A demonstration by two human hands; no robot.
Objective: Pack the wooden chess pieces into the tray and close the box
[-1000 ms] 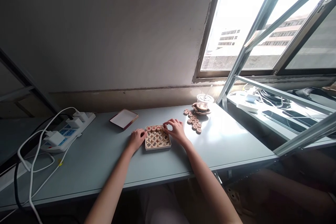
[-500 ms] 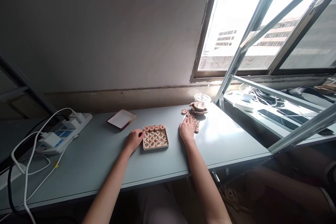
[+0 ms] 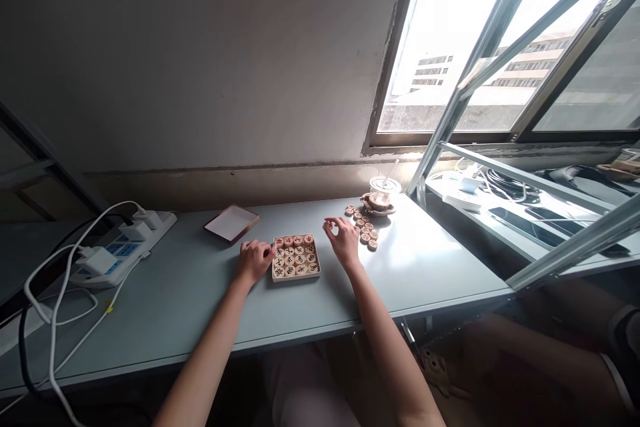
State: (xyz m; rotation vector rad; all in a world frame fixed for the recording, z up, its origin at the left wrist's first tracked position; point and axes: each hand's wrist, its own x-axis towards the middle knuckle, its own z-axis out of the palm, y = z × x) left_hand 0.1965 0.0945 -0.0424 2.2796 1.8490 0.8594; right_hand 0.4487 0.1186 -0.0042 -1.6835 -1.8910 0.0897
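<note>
A shallow square box on the desk holds rows of round wooden Chinese chess pieces, red characters in the back row and black ones in front. At its left wall is my left hand, fingers curled and closed against the edge. My right hand is raised to the right of the box, with a Chinese chess piece pinched between thumb and fingers. Several loose Chinese chess pieces lie in a slanting cluster beyond the right hand.
The box lid lies upturned at the back left. A lidded plastic cup with a straw stands in a brown dish behind the loose pieces. A power strip with cables is at left; a metal frame rises at right.
My right hand has lifted off the loose pieces and moved left toward the box, now pinching one piece. The left hand stays at the box's edge.
</note>
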